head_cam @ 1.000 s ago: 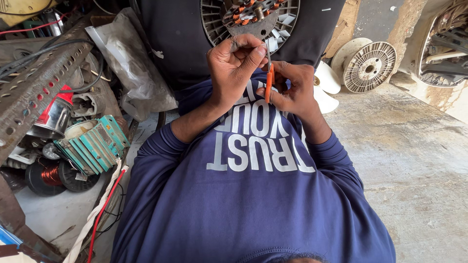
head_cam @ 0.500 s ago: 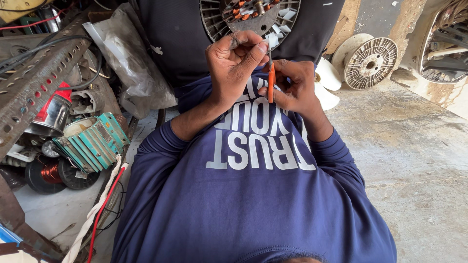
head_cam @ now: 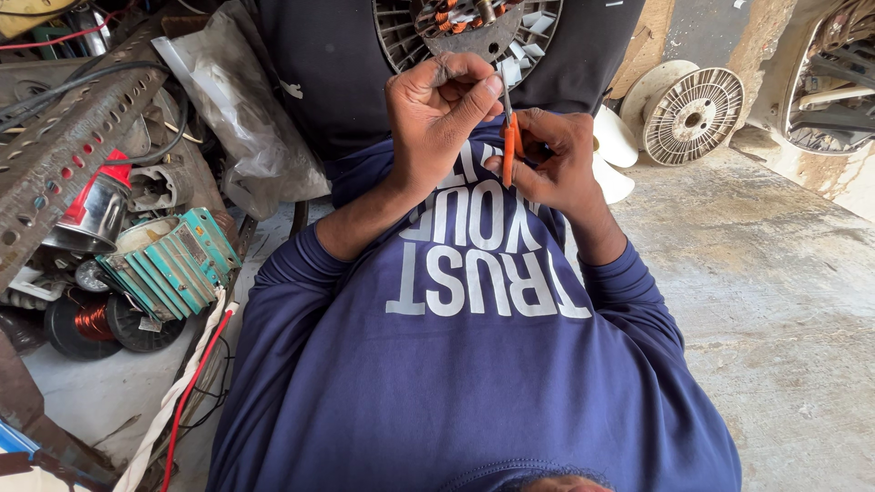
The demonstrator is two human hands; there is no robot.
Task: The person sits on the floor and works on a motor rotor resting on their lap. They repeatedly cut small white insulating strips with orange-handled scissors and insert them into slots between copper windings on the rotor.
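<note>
I see my left hand [head_cam: 437, 114] raised in front of my chest, its thumb and forefinger pinched together on something thin that I cannot make out; just beyond those fingertips sits the round motor stator [head_cam: 469, 32] with copper-coloured windings, resting on dark cloth; my right hand [head_cam: 551, 164] is closed around an orange-handled tool [head_cam: 509, 150], the handle upright between thumb and fingers, its thin metal tip pointing up toward the left thumb and almost touching it; both hands sit close, knuckles nearly meeting over the blue shirt [head_cam: 474, 364]; well off to the right of the right fingers lies a white ribbed spool [head_cam: 693, 114] on the concrete; far left of the left fingers, a green finned part [head_cam: 169, 269] and a coil of copper wire [head_cam: 91, 321] sit among clutter.
</note>
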